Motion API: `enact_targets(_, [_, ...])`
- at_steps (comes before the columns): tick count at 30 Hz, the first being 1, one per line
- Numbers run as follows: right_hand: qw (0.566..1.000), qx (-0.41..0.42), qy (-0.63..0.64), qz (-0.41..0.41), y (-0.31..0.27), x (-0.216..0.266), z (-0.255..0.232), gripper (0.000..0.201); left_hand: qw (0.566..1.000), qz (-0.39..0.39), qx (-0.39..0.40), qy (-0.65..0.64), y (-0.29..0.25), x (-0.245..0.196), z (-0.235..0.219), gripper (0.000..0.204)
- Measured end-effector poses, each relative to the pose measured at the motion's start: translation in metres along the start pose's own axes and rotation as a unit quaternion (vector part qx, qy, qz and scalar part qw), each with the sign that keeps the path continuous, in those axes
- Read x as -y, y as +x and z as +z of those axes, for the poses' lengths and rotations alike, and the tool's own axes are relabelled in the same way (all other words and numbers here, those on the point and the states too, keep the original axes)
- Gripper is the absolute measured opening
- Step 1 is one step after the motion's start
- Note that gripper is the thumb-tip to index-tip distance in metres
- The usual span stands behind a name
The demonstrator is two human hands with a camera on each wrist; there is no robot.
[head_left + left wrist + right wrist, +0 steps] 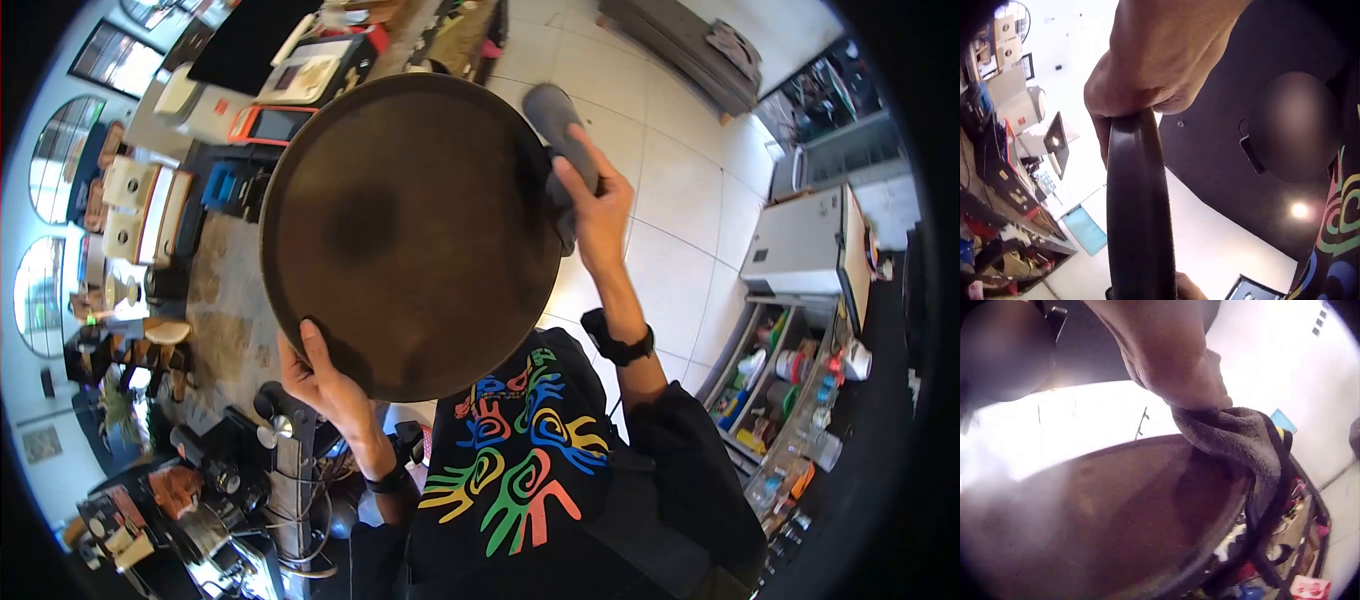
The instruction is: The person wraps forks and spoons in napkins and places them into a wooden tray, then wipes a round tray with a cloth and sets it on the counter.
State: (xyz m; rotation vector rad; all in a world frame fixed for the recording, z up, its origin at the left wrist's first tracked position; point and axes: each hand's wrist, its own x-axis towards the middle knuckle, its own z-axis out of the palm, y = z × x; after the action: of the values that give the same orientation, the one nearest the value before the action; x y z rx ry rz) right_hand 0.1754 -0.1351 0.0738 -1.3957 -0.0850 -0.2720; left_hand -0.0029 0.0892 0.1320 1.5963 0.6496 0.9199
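A round, dark brown serving tray (410, 240) is held up in front of the person's chest, its flat face toward the head camera. The left hand (335, 390) grips its lower left rim, thumb over the face. In the left wrist view the tray's dark edge (1138, 212) runs down from that hand. At the tray's right rim, the right hand (603, 205) holds a grey cloth (555, 115). The right wrist view shows the fuzzy cloth (1235, 437) bunched under the hand and draped over the rim, with dark edging.
Left of the tray stands a counter (225, 270) with a card terminal (275, 124) and a blue item (220, 185). Coffee gear and cables crowd the lower left. White floor tiles (660, 220) lie to the right, beside a shelf unit (770, 370) of bottles and packets. A bench (690, 50) stands farther back.
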Motion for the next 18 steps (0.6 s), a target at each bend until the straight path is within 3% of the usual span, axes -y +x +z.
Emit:
enact_targets(2, [0.990,0.019,-0.134,-0.034,0.002,-0.020,-0.014,0.034,0.998,-0.019,0.040,-0.034,-0.012,0.000,0.022,0.025])
enact_targets(4, [0.949,-0.007,-0.279,-0.143,-0.003,-0.024,-0.024,0.032,0.994,-0.040,0.076,-0.064,-0.024,0.002,0.043,0.025])
enact_targets(6, [0.974,-0.015,-0.184,-0.133,-0.011,-0.029,-0.018,0.035,0.993,-0.006,0.089,-0.081,-0.035,0.012,0.067,0.026])
enact_targets(8, [0.965,0.082,-0.187,-0.162,-0.025,-0.025,-0.005,0.042,0.987,0.017,0.137,-0.086,-0.041,0.030,0.082,0.029])
enact_targets(9, [0.953,0.168,-0.179,-0.179,-0.036,-0.020,0.004,0.042,0.983,-0.005,0.147,-0.110,-0.043,0.036,0.090,0.029])
enact_targets(11, [0.902,0.315,-0.132,-0.265,-0.055,-0.007,0.029,0.046,0.976,-0.027,0.169,-0.134,-0.048,0.039,0.104,0.029])
enact_targets(12, [0.912,0.314,-0.105,-0.244,-0.060,-0.002,0.032,0.045,0.979,-0.019,0.160,-0.126,-0.048,0.040,0.110,0.029])
enact_targets(13, [0.906,0.290,-0.143,-0.272,-0.049,-0.007,0.027,0.046,0.981,-0.012,0.151,-0.117,-0.047,0.041,0.113,0.030])
enact_targets(14, [0.898,0.269,-0.183,-0.297,-0.033,-0.016,0.016,0.046,0.980,-0.014,0.161,-0.117,-0.045,0.041,0.114,0.030])
enact_targets(16, [0.916,0.209,-0.222,-0.262,-0.002,-0.018,-0.013,0.052,0.969,-0.049,0.213,-0.118,-0.042,0.044,0.111,0.030])
enact_targets(17, [0.911,0.106,-0.303,-0.258,0.007,-0.025,-0.030,0.052,0.965,-0.070,0.213,-0.135,-0.043,0.042,0.112,0.030])
enact_targets(18, [0.933,0.018,-0.309,-0.182,0.015,-0.030,-0.048,0.051,0.963,-0.072,0.220,-0.136,-0.041,0.042,0.113,0.030])
